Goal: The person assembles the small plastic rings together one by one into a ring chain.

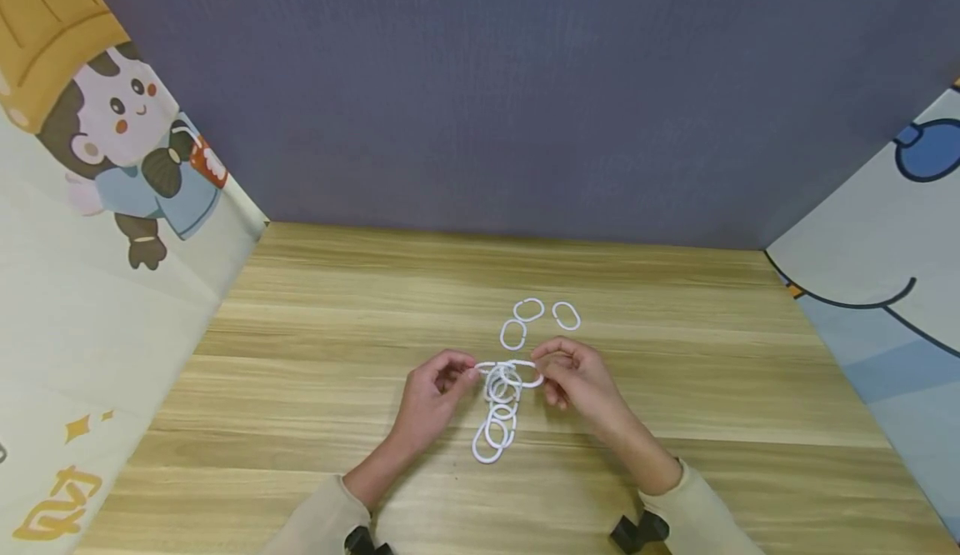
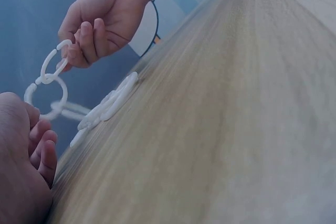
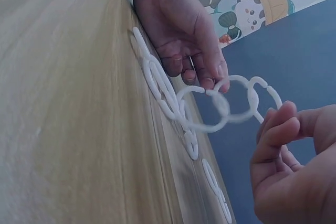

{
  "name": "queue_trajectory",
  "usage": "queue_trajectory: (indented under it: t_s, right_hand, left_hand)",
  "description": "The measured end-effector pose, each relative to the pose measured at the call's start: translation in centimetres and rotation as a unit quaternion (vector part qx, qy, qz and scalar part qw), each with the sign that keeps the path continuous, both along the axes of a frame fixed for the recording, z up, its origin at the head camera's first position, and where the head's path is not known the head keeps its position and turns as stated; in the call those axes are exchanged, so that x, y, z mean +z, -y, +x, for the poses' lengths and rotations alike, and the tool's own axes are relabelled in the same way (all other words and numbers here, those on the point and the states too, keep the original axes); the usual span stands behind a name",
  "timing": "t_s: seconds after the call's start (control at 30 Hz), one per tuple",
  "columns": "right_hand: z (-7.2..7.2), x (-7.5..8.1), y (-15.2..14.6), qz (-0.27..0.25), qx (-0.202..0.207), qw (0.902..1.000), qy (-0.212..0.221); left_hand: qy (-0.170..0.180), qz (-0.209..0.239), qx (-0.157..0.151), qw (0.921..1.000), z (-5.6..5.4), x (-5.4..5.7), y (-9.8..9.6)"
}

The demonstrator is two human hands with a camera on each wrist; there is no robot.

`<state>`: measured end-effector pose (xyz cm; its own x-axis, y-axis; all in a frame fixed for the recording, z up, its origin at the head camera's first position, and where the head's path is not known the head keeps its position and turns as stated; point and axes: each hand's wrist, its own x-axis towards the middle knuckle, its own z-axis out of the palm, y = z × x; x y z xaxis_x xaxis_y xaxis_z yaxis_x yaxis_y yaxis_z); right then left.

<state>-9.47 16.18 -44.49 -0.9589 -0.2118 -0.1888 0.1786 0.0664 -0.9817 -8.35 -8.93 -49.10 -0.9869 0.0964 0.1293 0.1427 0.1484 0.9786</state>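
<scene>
No text could be read; an orange character-like mark on the left wall was illegible.

the rings look like smooth plastic with a soft sheen. the table shows a smooth wood-grain surface, slightly satin. the wall is matt, faintly streaked, cloth or textured paper, hard to tell which. the left panel and right panel look smooth, printed and low-gloss. the sleeves are matt cloth.

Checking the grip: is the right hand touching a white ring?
Touching: the right wrist view shows the right hand pinching a white ring by its edge.
</scene>
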Motion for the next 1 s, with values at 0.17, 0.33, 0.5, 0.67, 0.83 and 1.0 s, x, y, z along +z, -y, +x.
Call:
queue_trajectory:
  t_s: [0.17, 0.33, 0.5, 0.67, 0.83, 1.0]
  right_hand:
    - [0.1, -0.2, 0.0, -0.026, 0.010, 0.9995, 0.014]
    - [0.1, -0.4, 0.2, -0.033, 0.012, 0.9990, 0.027]
    - [0.3, -0.4, 0.4, -0.029, 0.037, 0.9984, 0.031]
    - [0.5, -0.6, 0.5, -0.034, 0.072, 0.9964, 0.031]
    - [0.6, -0.8, 0.6, -0.030, 0.084, 0.9955, 0.029]
    - [0.4, -1.1, 0.5, -0.026, 0.092, 0.9950, 0.026]
  left_hand:
    - [0.001, 0.000, -0.005, 1.0000, 0.0, 0.1, 0.0]
    - [-0.018, 0.005, -0.014, 0.9997, 0.0, 0.0, 0.1]
    - [-0.058, 0.012, -0.038, 0.9975, 0.1, -0.4, 0.2]
    - [-0.068, -0.002, -0.064, 0.9956, 0.2, -0.4, 0.2]
    - [-0.061, -0.003, -0.072, 0.9955, 0.3, -0.2, 0.2]
    - [-0.063, -0.001, -0.067, 0.9957, 0.3, -0.2, 0.2]
